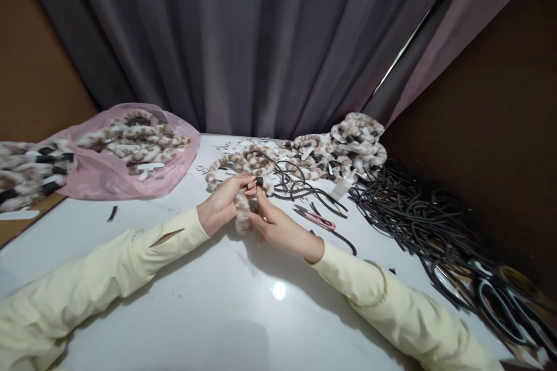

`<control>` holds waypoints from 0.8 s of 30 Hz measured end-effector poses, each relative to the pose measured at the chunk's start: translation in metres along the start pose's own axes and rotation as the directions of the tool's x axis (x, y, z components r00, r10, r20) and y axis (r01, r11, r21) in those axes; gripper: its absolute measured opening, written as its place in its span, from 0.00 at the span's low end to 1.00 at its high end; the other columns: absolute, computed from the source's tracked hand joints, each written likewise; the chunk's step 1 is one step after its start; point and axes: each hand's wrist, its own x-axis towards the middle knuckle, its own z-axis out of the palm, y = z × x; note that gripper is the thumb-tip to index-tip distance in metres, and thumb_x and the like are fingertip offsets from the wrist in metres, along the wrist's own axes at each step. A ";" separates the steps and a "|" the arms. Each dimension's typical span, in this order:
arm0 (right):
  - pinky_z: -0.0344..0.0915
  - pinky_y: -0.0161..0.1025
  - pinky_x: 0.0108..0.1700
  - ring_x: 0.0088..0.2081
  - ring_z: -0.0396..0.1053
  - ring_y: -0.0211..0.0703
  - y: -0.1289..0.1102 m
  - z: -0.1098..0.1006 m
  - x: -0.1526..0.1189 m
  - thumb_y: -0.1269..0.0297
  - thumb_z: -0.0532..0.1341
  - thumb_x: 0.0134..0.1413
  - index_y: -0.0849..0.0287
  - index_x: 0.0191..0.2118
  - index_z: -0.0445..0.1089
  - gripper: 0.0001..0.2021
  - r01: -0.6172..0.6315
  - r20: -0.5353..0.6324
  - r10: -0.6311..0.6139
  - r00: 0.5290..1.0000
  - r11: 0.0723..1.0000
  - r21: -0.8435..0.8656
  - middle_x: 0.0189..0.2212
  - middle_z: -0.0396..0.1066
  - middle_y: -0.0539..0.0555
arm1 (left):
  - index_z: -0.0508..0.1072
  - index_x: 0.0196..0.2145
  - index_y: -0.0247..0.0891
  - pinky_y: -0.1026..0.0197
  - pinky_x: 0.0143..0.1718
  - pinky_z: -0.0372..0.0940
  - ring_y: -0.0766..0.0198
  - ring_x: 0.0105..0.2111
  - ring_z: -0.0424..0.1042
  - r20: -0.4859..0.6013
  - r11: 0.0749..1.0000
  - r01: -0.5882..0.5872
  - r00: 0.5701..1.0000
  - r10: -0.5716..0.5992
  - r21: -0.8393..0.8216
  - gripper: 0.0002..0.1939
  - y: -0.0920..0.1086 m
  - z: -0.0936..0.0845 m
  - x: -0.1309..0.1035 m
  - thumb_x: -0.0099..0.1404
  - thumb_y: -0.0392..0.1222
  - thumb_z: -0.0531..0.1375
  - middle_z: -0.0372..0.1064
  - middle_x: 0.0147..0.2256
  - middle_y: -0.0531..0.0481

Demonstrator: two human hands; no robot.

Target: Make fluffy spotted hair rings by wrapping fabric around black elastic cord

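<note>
My left hand (224, 200) and my right hand (278, 226) meet over the table, both closed on one fluffy brown-and-white loop (242, 214). A short black section (260, 181) of it shows between my fingertips at the top. Part of the loop hangs down between the palms, and my fingers hide the rest. Just beyond the hands lie more fluffy loops (226, 163) and some loose black cords (300, 188). Small scissors with pink handles (319, 219) rest to the right of my right hand.
A pink plastic bag (174, 179) full of fluffy loops stands at the back left, beside another pile (30, 174). More loops (359, 139) are heaped at the back right, near a small clear bottle (342, 186). Tangled black cords (404, 208) and large scissors (500, 307) line the right edge.
</note>
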 end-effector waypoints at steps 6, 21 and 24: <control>0.66 0.41 0.40 0.34 0.66 0.40 0.014 0.009 0.016 0.69 0.53 0.55 0.56 0.48 0.58 0.13 -0.077 -0.047 0.083 0.995 0.989 0.125 0.33 0.65 0.52 | 0.58 0.19 0.35 0.74 0.15 0.52 0.75 0.14 0.54 -0.007 0.999 -0.049 0.999 0.049 0.002 0.11 -0.002 0.001 0.001 0.52 0.26 0.56 0.52 0.16 0.58; 0.49 0.31 0.27 0.22 0.55 0.34 -0.012 -0.020 0.008 0.75 0.51 0.51 0.61 0.21 0.62 0.11 -0.104 -0.113 0.070 0.991 0.936 -0.335 0.17 0.59 0.47 | 0.63 0.34 0.41 0.71 0.20 0.48 0.74 0.19 0.54 0.172 0.514 -0.600 0.736 0.655 0.612 0.11 0.002 -0.008 -0.006 0.53 0.35 0.61 0.57 0.23 0.59; 0.47 0.31 0.26 0.22 0.56 0.35 -0.023 -0.026 0.002 0.78 0.51 0.48 0.61 0.23 0.64 0.09 -0.108 -0.048 0.097 0.994 0.867 -0.487 0.18 0.62 0.49 | 0.62 0.35 0.42 0.71 0.20 0.46 0.73 0.17 0.52 0.230 0.452 -0.609 0.727 0.647 0.652 0.11 0.002 -0.010 -0.004 0.55 0.35 0.60 0.52 0.19 0.60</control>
